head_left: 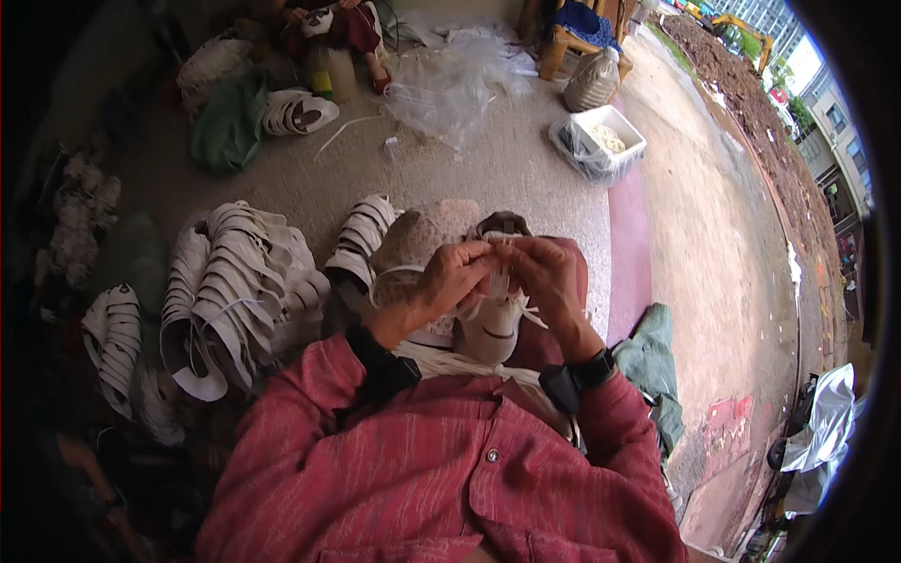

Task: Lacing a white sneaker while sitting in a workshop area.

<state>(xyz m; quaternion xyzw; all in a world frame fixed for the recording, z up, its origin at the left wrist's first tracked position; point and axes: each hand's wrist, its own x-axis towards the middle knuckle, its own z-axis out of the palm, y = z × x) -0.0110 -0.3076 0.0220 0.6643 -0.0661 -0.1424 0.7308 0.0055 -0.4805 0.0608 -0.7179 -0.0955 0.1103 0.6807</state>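
Head view: both hands together over the lap, working a thin white lace.
Concrete floor runs ahead to clear plastic sheeting; a maroon strip edges it at right. Left hand and right hand angle inward, fingertips nearly meeting; grip on each side pinching the lace, finer contact too small to tell. White shoe below the hands, at the lap. Stacked strappy white uppers crowd the left; green cloth beside the right forearm; white tub ahead, right.
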